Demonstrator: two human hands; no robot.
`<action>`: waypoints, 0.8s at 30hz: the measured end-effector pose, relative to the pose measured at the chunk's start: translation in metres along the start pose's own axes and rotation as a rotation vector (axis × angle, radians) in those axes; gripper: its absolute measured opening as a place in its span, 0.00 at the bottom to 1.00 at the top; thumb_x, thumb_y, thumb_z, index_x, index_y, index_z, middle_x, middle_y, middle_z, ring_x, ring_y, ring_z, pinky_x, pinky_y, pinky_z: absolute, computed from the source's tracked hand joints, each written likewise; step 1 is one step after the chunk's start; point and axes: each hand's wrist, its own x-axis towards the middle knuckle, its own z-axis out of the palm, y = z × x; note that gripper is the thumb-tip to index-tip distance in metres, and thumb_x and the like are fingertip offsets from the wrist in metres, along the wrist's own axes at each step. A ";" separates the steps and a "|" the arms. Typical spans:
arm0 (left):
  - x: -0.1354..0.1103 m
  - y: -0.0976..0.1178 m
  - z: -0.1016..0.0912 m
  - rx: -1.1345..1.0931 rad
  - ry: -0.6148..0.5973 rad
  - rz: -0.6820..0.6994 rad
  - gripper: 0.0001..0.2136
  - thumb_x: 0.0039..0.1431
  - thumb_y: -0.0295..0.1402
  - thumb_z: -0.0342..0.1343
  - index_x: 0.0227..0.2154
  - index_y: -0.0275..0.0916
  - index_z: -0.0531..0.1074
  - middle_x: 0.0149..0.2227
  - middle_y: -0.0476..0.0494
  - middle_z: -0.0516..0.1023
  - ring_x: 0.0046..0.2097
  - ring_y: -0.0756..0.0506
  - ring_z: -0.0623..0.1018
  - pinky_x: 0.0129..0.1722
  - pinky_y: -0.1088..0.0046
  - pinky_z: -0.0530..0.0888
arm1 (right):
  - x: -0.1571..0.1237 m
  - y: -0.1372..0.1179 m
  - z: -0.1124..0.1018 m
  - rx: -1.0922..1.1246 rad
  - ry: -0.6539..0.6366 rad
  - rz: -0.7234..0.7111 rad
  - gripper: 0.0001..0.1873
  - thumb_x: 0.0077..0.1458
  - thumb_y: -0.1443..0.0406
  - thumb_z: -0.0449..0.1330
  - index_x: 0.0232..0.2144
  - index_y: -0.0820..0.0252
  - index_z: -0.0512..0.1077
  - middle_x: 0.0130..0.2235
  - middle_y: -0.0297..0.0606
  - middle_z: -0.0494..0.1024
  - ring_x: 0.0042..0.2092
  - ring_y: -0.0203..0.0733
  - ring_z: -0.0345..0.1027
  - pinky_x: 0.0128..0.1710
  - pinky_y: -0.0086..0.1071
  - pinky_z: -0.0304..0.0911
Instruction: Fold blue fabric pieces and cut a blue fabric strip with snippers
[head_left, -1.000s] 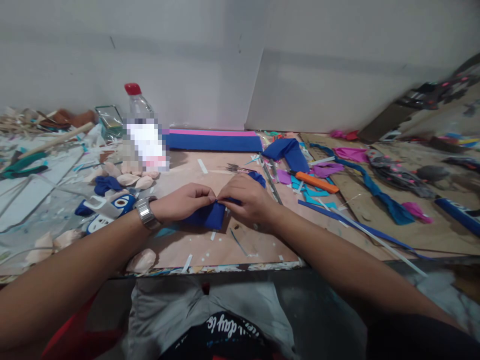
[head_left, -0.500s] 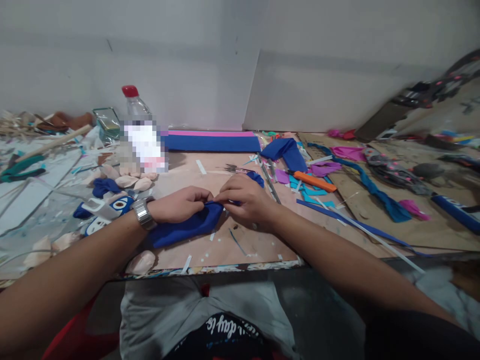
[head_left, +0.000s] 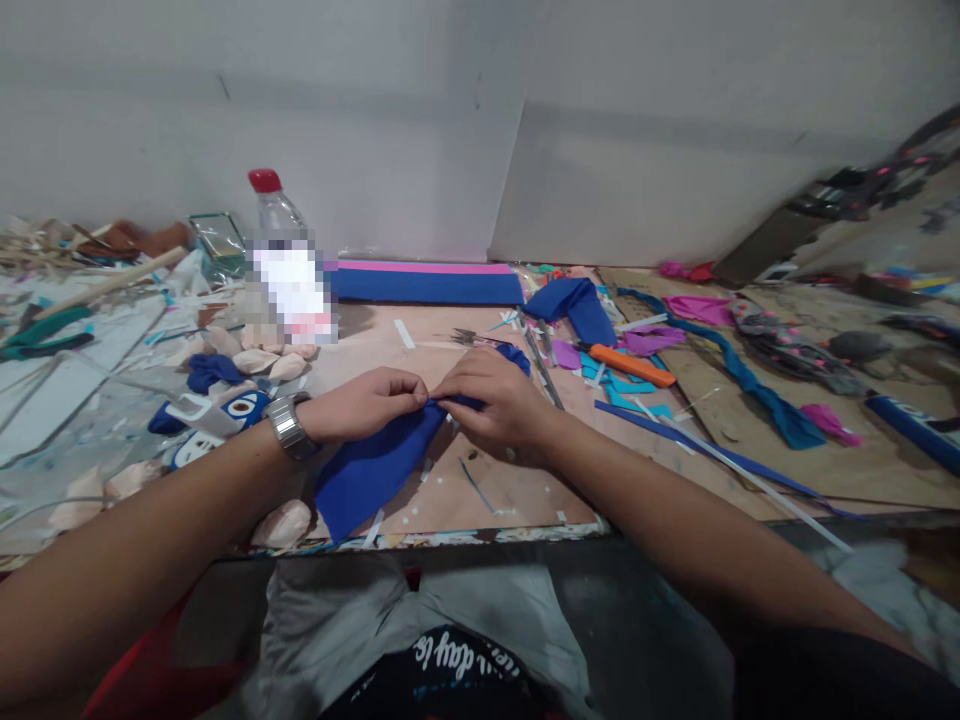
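A blue strip of thin, crepe-like material [head_left: 379, 465] hangs between my hands, its broad part drooping onto the near edge of the table. My left hand [head_left: 373, 403], below a metal wristwatch [head_left: 291, 425], pinches the strip's upper edge between thumb and fingers. Fingertips almost touching it, my right hand [head_left: 491, 402] grips the gathered end of the same strip. My right palm and fingers hide part of that end. Just beyond the right hand lie a crumpled blue piece [head_left: 516, 357] and a pair of small scissors [head_left: 466, 335].
A bottle with a red cap [head_left: 264, 181] stands at the back left. Behind the hands lies a flat blue and pink stack [head_left: 427, 287]. To the right are an orange cutter [head_left: 630, 365] and a twisted teal strip [head_left: 757, 385]. Pale petal-like pieces [head_left: 255, 360] and green-handled pliers [head_left: 49, 333] are at left.
The loose part of the blue strip has unfolded and now hangs lower, towards the table's front edge. Both hands keep nearly the same place and pinch.
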 end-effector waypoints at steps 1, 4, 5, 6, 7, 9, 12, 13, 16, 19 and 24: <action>0.000 0.000 0.000 0.010 0.007 0.010 0.15 0.66 0.45 0.53 0.31 0.37 0.72 0.29 0.51 0.68 0.33 0.49 0.65 0.36 0.72 0.64 | 0.000 0.000 0.000 0.000 0.001 0.011 0.05 0.65 0.67 0.62 0.41 0.58 0.80 0.38 0.41 0.85 0.40 0.45 0.76 0.44 0.43 0.66; 0.000 0.001 0.001 0.039 0.038 0.033 0.16 0.67 0.44 0.52 0.30 0.36 0.71 0.28 0.52 0.68 0.33 0.49 0.65 0.35 0.73 0.63 | 0.000 -0.001 0.000 -0.010 -0.002 0.030 0.05 0.65 0.67 0.63 0.40 0.58 0.80 0.38 0.40 0.85 0.40 0.46 0.77 0.45 0.43 0.66; 0.000 0.001 0.002 0.041 0.043 0.030 0.17 0.67 0.45 0.52 0.30 0.36 0.72 0.28 0.52 0.67 0.32 0.49 0.64 0.34 0.73 0.62 | 0.000 -0.001 0.000 -0.015 -0.004 0.031 0.05 0.65 0.67 0.62 0.40 0.58 0.80 0.38 0.40 0.85 0.40 0.46 0.77 0.45 0.43 0.65; 0.000 0.001 0.002 0.036 0.044 0.026 0.18 0.67 0.46 0.53 0.30 0.36 0.72 0.27 0.52 0.67 0.32 0.50 0.64 0.33 0.73 0.62 | 0.000 -0.001 0.000 -0.018 -0.008 0.031 0.05 0.65 0.67 0.62 0.40 0.58 0.80 0.38 0.40 0.85 0.40 0.45 0.77 0.45 0.43 0.65; 0.000 0.001 0.003 0.029 0.043 0.023 0.18 0.67 0.47 0.53 0.30 0.36 0.72 0.27 0.52 0.67 0.31 0.50 0.64 0.32 0.73 0.62 | 0.000 -0.001 0.000 -0.019 -0.011 0.031 0.05 0.65 0.67 0.62 0.39 0.58 0.80 0.38 0.40 0.85 0.40 0.45 0.77 0.45 0.43 0.65; 0.000 0.000 0.004 0.012 0.044 0.028 0.18 0.67 0.47 0.55 0.31 0.35 0.73 0.27 0.52 0.68 0.30 0.50 0.64 0.31 0.73 0.61 | 0.000 -0.001 -0.001 -0.019 -0.015 0.032 0.05 0.65 0.67 0.62 0.39 0.58 0.80 0.37 0.40 0.85 0.40 0.45 0.76 0.45 0.43 0.65; -0.001 0.000 0.004 0.013 0.066 0.052 0.17 0.67 0.45 0.56 0.33 0.35 0.75 0.28 0.51 0.71 0.31 0.50 0.66 0.32 0.74 0.63 | 0.000 -0.001 -0.001 -0.019 -0.026 0.044 0.05 0.65 0.66 0.62 0.39 0.58 0.80 0.38 0.40 0.85 0.40 0.46 0.77 0.46 0.44 0.65; -0.001 0.000 0.004 0.024 0.077 0.058 0.16 0.67 0.44 0.56 0.33 0.35 0.76 0.28 0.51 0.71 0.31 0.50 0.66 0.32 0.74 0.63 | 0.000 -0.002 -0.001 -0.020 -0.032 0.051 0.05 0.65 0.65 0.62 0.39 0.58 0.80 0.38 0.40 0.85 0.41 0.46 0.77 0.46 0.44 0.64; -0.002 0.001 0.004 0.079 0.103 0.073 0.15 0.67 0.42 0.56 0.33 0.35 0.76 0.27 0.50 0.73 0.31 0.50 0.68 0.32 0.73 0.64 | 0.000 -0.002 -0.001 -0.021 -0.055 0.078 0.06 0.66 0.65 0.62 0.39 0.58 0.80 0.39 0.40 0.85 0.41 0.46 0.76 0.47 0.44 0.64; -0.003 0.003 0.004 0.149 0.124 0.087 0.13 0.66 0.40 0.56 0.32 0.35 0.77 0.27 0.50 0.74 0.30 0.50 0.69 0.32 0.73 0.64 | -0.001 -0.002 0.000 -0.013 -0.070 0.095 0.06 0.66 0.64 0.61 0.39 0.58 0.79 0.39 0.41 0.85 0.42 0.46 0.76 0.47 0.44 0.64; -0.007 0.009 0.007 0.313 0.180 0.124 0.12 0.67 0.39 0.55 0.33 0.36 0.78 0.27 0.49 0.78 0.29 0.50 0.71 0.33 0.73 0.64 | -0.001 -0.002 0.000 0.007 -0.093 0.104 0.07 0.67 0.64 0.60 0.39 0.57 0.79 0.39 0.41 0.85 0.42 0.46 0.75 0.47 0.44 0.64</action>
